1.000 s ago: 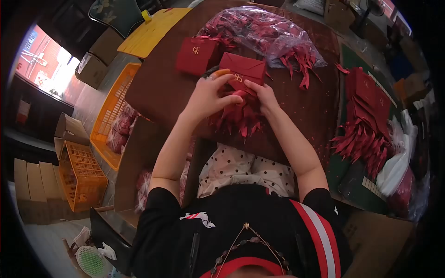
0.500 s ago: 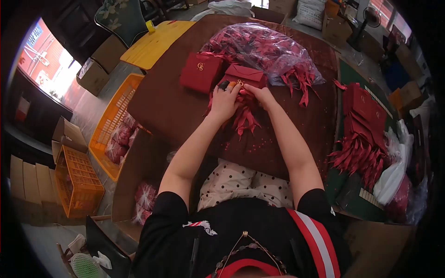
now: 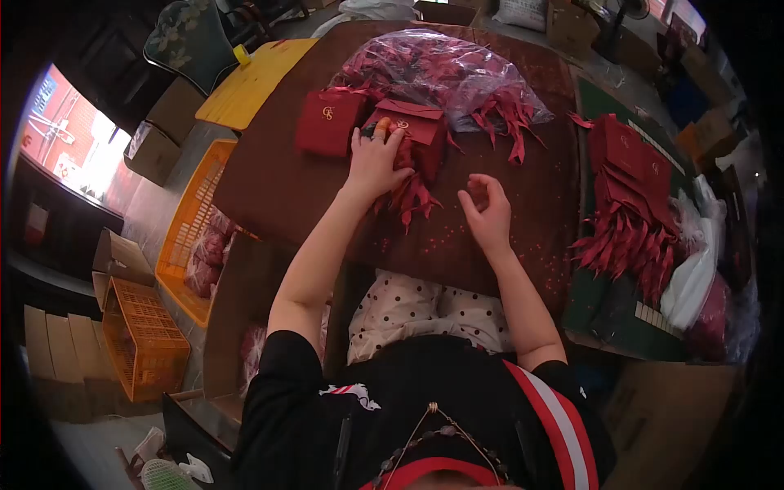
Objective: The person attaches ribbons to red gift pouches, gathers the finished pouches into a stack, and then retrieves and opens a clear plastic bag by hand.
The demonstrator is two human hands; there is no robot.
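My left hand (image 3: 377,163) lies on a stack of red envelope-like pouches (image 3: 415,122) with a gold monogram. Its fingers stretch over the pouch front and its thumb points right, apart from them. Black and orange covers sit on some of its fingertips. Red ribbon ends (image 3: 415,200) hang out beneath this hand towards me. My right hand (image 3: 490,214) is raised near the brown tablecloth (image 3: 302,192), right of the ribbons; its fingers are loosely curled, thumb apart, nothing visible in them. Another red pouch stack (image 3: 329,122) with a gold monogram sits left of my left hand.
Behind the pouches lies a clear plastic bag (image 3: 445,73) full of red ribboned pieces. More red pouches (image 3: 633,167) lie on a green surface at right, by a white plastic bag (image 3: 690,278). Orange crates (image 3: 147,339) and a yellow table (image 3: 253,82) stand left. Red specks dot the cloth.
My right hand has let go of the pouch and ribbons and moved down and away to the right. The left hand stays on the pouch. The whole view has shifted slightly.
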